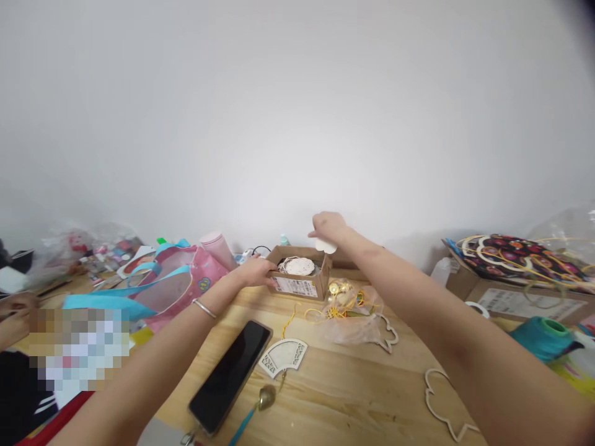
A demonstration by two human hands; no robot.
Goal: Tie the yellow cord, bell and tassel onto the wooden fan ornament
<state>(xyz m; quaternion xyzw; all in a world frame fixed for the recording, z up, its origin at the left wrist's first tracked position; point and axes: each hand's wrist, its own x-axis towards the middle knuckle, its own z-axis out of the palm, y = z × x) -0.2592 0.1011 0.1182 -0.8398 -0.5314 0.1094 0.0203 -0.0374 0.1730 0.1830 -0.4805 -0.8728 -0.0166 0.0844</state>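
Note:
My left hand [255, 271] grips the left edge of a small open cardboard box [302, 287] by the wall. Round pale pieces with cut edges [298, 266] lie inside it. Above the box's right side, my right hand [329, 226] is closed on a white scalloped-edge piece [326, 246], which hangs below the fingers. In front of the box lie a clear plastic bag [346, 331] with yellow cords and gold bells [339, 288], and a wooden fan-shaped piece [285, 356] with a yellow cord.
A black phone [231, 378] and a blue-handled spoon [266, 397] lie nearer me. At left are a pink bag [176, 288] and another person's hand [18, 310]. A larger box [483, 291], teal thread spool [543, 339] and flower-shaped wooden outline [428, 396] occupy the right.

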